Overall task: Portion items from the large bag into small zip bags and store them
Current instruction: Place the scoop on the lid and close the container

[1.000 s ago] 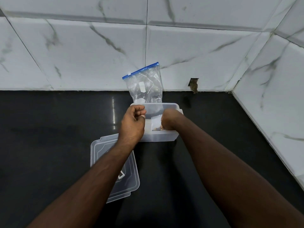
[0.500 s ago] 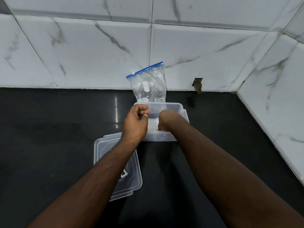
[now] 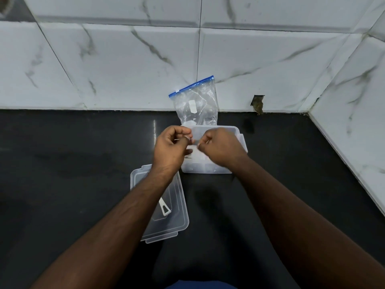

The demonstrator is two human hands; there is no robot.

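Hands over container, lid beside

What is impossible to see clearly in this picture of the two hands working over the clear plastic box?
Head view only:
- Small clear zip bag: pinched between the left hand and right hand; fingers hide its contents and seal.
- Clear plastic box: the hands cover most of its interior.
- Large blue-topped clear bag: contents too small and glary; the box hides its bottom.
- Clear plastic lid: the left forearm crosses it.
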